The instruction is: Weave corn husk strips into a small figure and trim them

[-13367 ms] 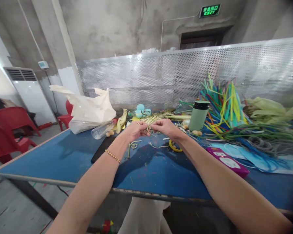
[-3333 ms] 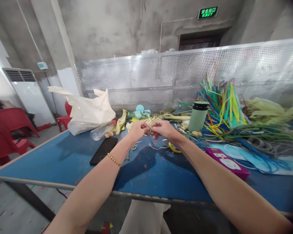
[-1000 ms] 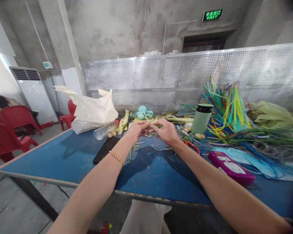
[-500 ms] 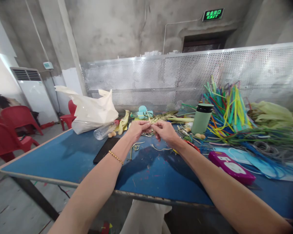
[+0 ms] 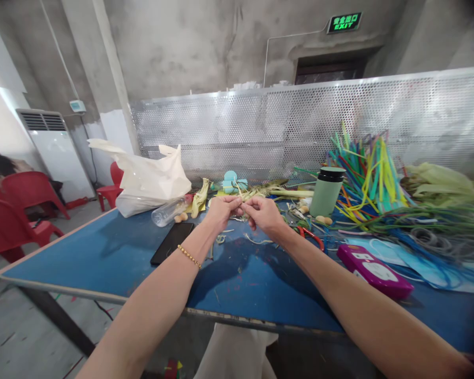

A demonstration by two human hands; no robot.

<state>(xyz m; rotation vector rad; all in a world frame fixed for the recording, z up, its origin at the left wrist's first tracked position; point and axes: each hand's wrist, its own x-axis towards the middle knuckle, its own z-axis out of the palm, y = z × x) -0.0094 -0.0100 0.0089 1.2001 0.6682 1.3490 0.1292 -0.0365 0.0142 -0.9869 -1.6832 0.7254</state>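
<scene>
A pale, husk-like strand (image 5: pixel 240 195) shows where the fingertips of the two hands come together, above the middle far part of the blue table (image 5: pixel 102 258); most of it is hidden behind the fingers, so its full shape cannot be told. The left hand (image 5: pixel 223 211) and the right hand (image 5: pixel 264 213) both make a narrow thumb-and-finger pinch that seems to grip this strand. The step in hand looks like fine fingertip work on it, and such work calls for a light, steady pinch with both hands close together, since a thin dry fibre could well slip or tear. Just beyond lies a heap of pale plant stalks (image 5: pixel 274 191), crowding the fingertips and easy to mix with the held piece; a loose curled strand (image 5: pixel 256 240) lies on the near side of the hands. To the left are a black phone (image 5: pixel 172 244) partly behind the left forearm, a clear plastic bottle (image 5: pixel 166 212) lying on its side and a white plastic bag (image 5: pixel 154 176). A red looped handle (image 5: pixel 316 239), perhaps of scissors, lies just right of the right forearm and is partly hidden by it. Farther right stand a green canister (image 5: pixel 325 196) and colourful strips (image 5: pixel 375 173), with a magenta power strip (image 5: pixel 375 271) nearer.
</scene>
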